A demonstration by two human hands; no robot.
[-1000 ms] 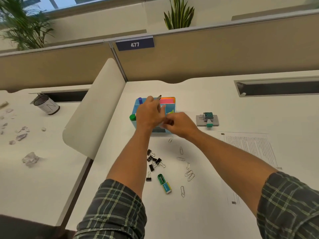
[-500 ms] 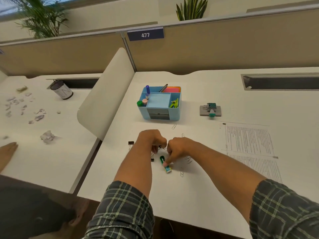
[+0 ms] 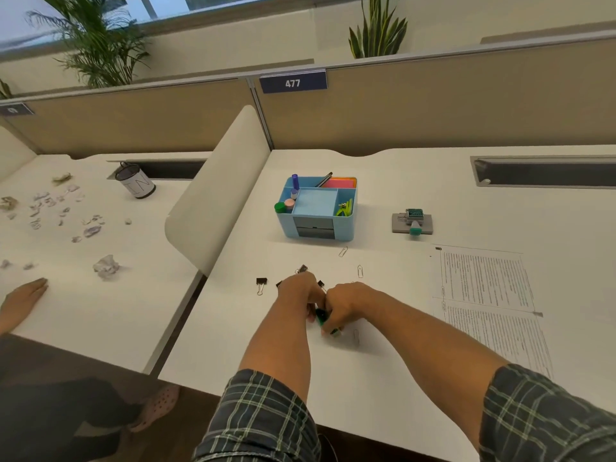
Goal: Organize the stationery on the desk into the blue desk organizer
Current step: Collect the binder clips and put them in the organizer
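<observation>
The blue desk organizer (image 3: 316, 225) stands mid-desk and holds a purple marker, a pen, coloured sticky notes and green clips. Nearer to me, my left hand (image 3: 298, 295) curls down over a cluster of black binder clips (image 3: 301, 269), and some of them poke out at its sides. Right beside it, my right hand (image 3: 345, 303) pinches a small green and blue stationery piece (image 3: 321, 316) against the desk. One more binder clip (image 3: 261, 283) lies to the left. Loose paper clips (image 3: 360, 271) are scattered around the hands.
A grey and teal punch (image 3: 412, 222) sits right of the organizer. Printed sheets (image 3: 483, 295) lie at the right. A curved white divider (image 3: 213, 201) separates the neighbouring desk, where there are crumpled paper scraps (image 3: 106, 266), a cup (image 3: 135, 183) and another person's hand (image 3: 23, 296).
Both hands left the organizer and came down to the clips near me. The right hand has closed on the green piece; the left now covers the binder clips.
</observation>
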